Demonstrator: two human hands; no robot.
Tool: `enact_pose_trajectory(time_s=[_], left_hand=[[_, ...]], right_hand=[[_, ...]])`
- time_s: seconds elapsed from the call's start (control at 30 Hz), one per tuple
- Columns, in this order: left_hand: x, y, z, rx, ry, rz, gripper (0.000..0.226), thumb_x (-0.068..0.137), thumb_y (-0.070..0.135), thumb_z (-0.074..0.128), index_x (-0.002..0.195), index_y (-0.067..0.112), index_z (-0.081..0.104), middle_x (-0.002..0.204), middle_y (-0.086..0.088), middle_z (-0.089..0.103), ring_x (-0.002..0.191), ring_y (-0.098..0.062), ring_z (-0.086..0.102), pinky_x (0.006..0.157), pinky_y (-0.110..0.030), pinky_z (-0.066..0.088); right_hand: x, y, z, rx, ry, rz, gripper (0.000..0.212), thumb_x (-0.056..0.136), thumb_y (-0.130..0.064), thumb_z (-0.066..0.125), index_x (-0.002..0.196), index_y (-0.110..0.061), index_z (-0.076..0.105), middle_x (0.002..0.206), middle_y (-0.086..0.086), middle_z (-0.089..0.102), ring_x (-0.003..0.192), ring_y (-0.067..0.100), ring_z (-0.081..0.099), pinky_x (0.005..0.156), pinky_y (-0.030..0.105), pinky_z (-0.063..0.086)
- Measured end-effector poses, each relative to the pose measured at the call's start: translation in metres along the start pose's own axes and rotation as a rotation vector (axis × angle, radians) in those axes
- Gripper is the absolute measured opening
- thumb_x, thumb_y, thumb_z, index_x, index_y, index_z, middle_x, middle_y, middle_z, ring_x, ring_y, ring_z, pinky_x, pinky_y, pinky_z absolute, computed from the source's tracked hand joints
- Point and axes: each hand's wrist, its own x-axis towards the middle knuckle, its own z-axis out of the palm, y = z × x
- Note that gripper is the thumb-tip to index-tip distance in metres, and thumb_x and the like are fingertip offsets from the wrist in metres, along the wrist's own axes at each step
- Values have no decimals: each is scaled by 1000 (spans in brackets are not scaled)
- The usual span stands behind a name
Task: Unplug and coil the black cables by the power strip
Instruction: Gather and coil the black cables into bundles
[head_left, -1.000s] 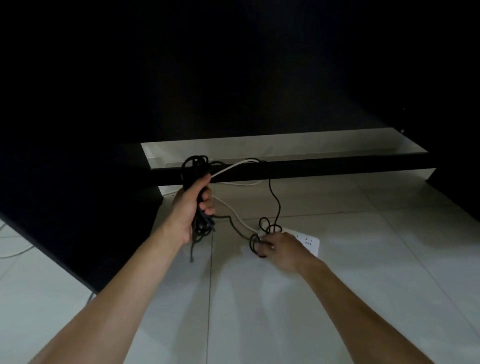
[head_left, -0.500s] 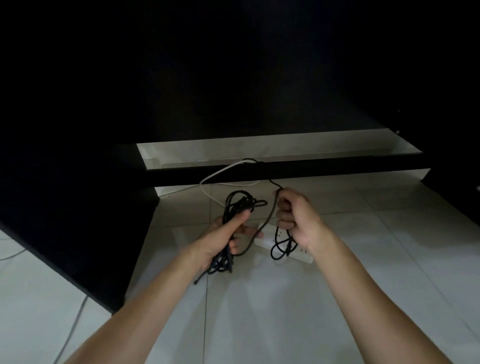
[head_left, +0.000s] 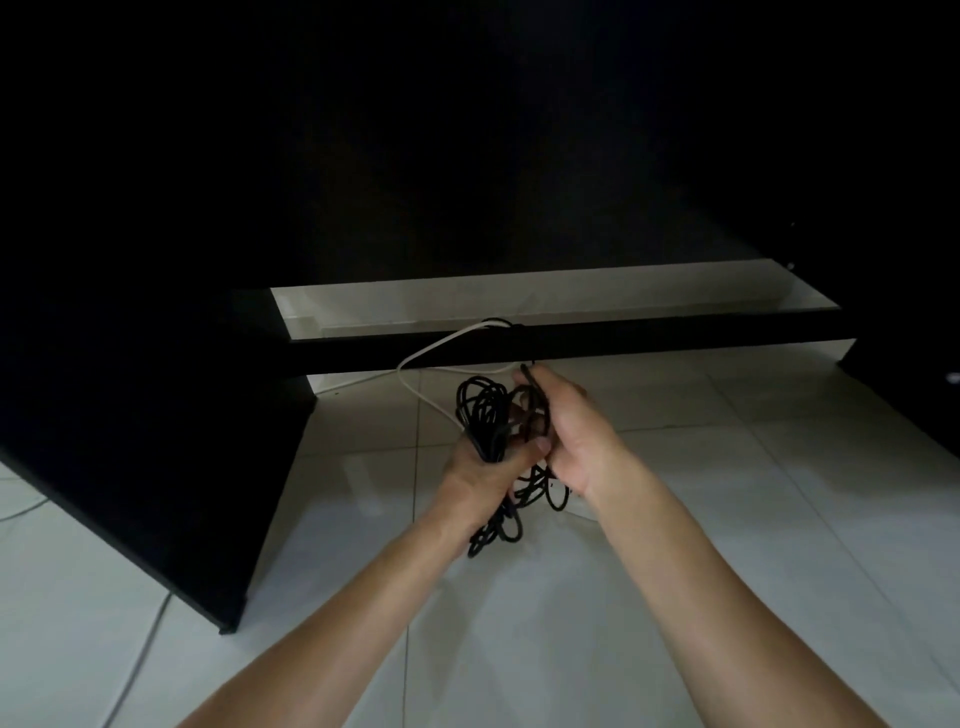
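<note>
A bundle of coiled black cables (head_left: 483, 410) is gripped in my left hand (head_left: 480, 475), with loops standing above the fist and more loops hanging below it. My right hand (head_left: 569, 431) is pressed against the bundle from the right, fingers closed on a black cable strand that rises to the dark crossbar. The white power strip (head_left: 581, 512) lies on the floor beneath my right wrist, mostly hidden; only a small corner shows.
A white cord (head_left: 423, 356) loops from the dark crossbar (head_left: 623, 338) down toward my hands. A black panel (head_left: 156, 441) slants across the left. Pale floor tiles (head_left: 753, 493) spread right and near. A thin grey wire (head_left: 135, 670) lies on the floor at the lower left.
My right hand lifted a black cable from the floor by the power strip and brought it left against the bundle. My left hand carried the bundle right and down to meet it.
</note>
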Motion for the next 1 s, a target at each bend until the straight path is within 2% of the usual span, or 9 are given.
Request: enact_pose_trajectory(time_s=[0.13,0.27,0.37,0.47,0.57,0.63,0.73,0.87,1.0], left_hand=[[-4,4,1,26,-65,33,21,88,33,67,104,20,66,83,0,75,48,4,57,51,-18,45],[3,0,-6,206,-29,7,23,92,33,61,74,17,64,67,1,68,58,-7,61,61,-20,47],[7,0,-11,-31,-101,-80,29,94,24,59,67,15,58,75,-6,73,82,-19,73,76,-33,56],[9,7,-15,-326,-124,-230,36,96,24,58,62,16,51,63,-7,68,74,-22,71,54,-29,54],[16,11,-22,-550,-89,-285,40,95,23,57,57,18,45,45,3,42,45,-13,50,50,-25,47],[20,14,-28,-673,-77,-317,42,95,26,57,56,20,42,43,5,37,39,-9,43,52,-23,44],[23,20,-39,-773,-63,-290,37,94,22,57,61,20,41,43,6,35,35,-6,38,45,-19,43],[28,17,-58,-608,21,-254,31,91,16,62,64,18,47,46,7,36,33,-5,34,38,-19,38],[31,7,-76,-212,227,-127,27,90,15,65,67,15,51,47,3,40,34,-8,37,43,-23,38]], right_hand=[[1,-2,-2,-245,153,-87,15,92,-23,62,93,-11,71,72,0,70,70,17,66,54,21,47],[-1,-9,-14,-407,172,-17,29,95,-28,54,105,-7,70,88,5,70,74,16,61,56,26,37],[2,-11,-23,-355,88,63,22,97,-28,49,104,-15,65,87,2,70,78,17,63,68,30,42],[7,-9,-30,-180,-33,28,20,96,-17,48,109,-13,63,94,7,72,90,23,68,93,40,48],[4,0,-32,-544,-188,-132,33,93,-3,46,116,-13,67,110,6,74,102,13,68,89,21,50],[2,8,-33,-757,-286,-180,41,94,4,39,121,-12,67,119,1,70,104,1,63,83,7,45],[8,26,-41,-1103,-346,-255,43,95,-2,42,124,-24,65,129,-5,63,116,11,59,98,24,47],[19,45,-57,-1676,-141,-392,25,98,-35,51,120,-36,63,125,-5,63,116,22,56,96,36,34],[27,49,-80,-1703,151,-412,25,99,-43,47,112,-36,67,115,-7,68,107,21,61,90,36,33]])
